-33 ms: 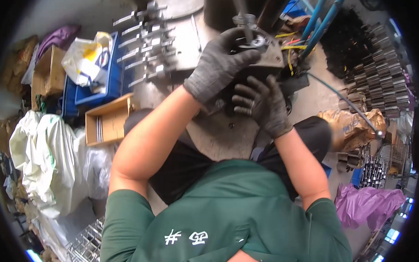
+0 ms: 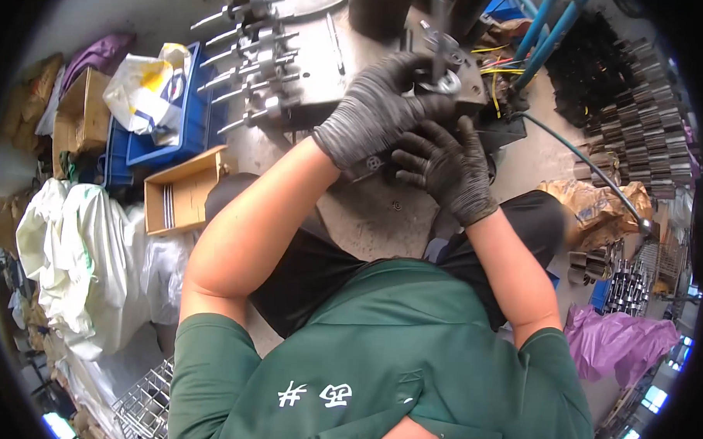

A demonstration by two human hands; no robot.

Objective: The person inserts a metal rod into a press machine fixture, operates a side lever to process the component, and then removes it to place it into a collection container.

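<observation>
My gloved left hand (image 2: 374, 112) reaches to the machine at the far side of the bench. Its thumb and fingers curl around a shiny metal part (image 2: 448, 84), whose full shape the glove hides. A dark upright rod (image 2: 440, 48) comes down just above this part. Below and to the right, my gloved right hand (image 2: 450, 169) holds nothing; its fingers are spread and point toward the left hand. A dark metal block (image 2: 470, 80) with holes lies behind the shiny part.
Several metal shafts (image 2: 252, 80) stand in a row at the bench's left. A thin metal rod (image 2: 336, 45) lies beside them. Blue bins (image 2: 185, 140) and a cardboard box (image 2: 183, 194) are at left. At right are blue pipes (image 2: 555, 33), a green hose (image 2: 582, 156) and stacked metal pieces (image 2: 642, 113).
My left hand has shifted slightly right, together with the shiny part. My right hand has turned a little, and its fingers are nearer the left hand.
</observation>
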